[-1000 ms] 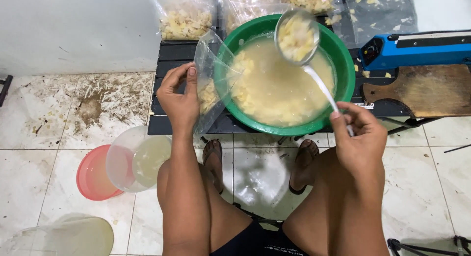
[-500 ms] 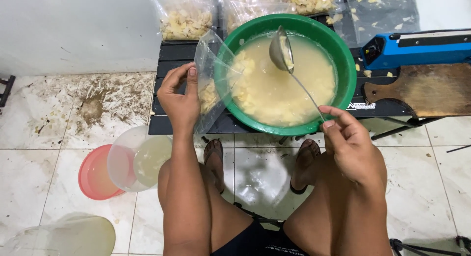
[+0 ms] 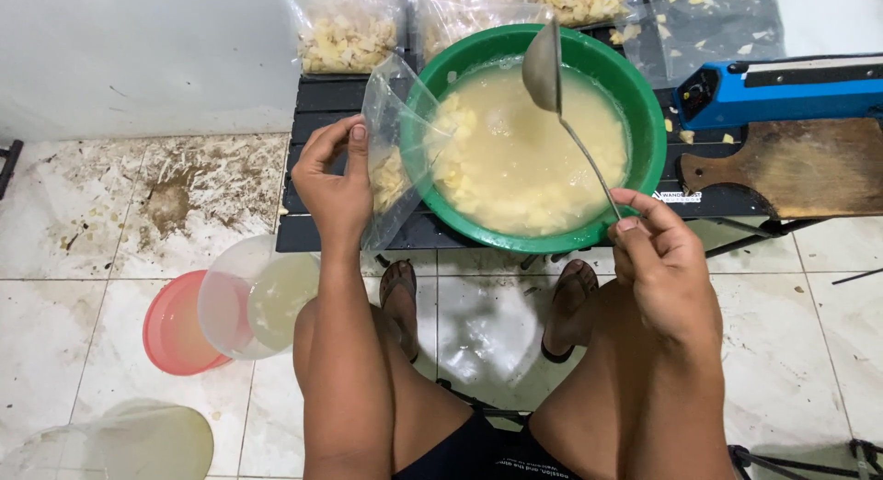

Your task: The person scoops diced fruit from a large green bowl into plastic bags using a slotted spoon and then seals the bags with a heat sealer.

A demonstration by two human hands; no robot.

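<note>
Left hand (image 3: 336, 188) grips the open edge of a clear bag (image 3: 397, 158), thumb and fingers pinched on the plastic, and the bag leans against the rim of the green bowl (image 3: 649, 121) with pale chunks sitting in its bottom. Right hand (image 3: 664, 264) is closed around the end of the ladle (image 3: 544, 71) handle, fingers curled tight; the thin handle runs up and left over the bowl, and the ladle's cup is tipped on its side above the far part of the cloudy liquid, which is full of pale cut pieces. The bowl sits on a dark slatted table (image 3: 317, 103). Behind it lie filled bags (image 3: 345, 29) of the same chunks. To the right, a blue sealer (image 3: 782, 89) and a worn wooden board (image 3: 782, 167), just beside each other. Down on the tiled floor (image 3: 83, 222), left of the knees, a clear tub (image 3: 230, 296) rests partly over a pink lid (image 3: 175, 328). Sandalled feet (image 3: 400, 291) show under the table edge.
</note>
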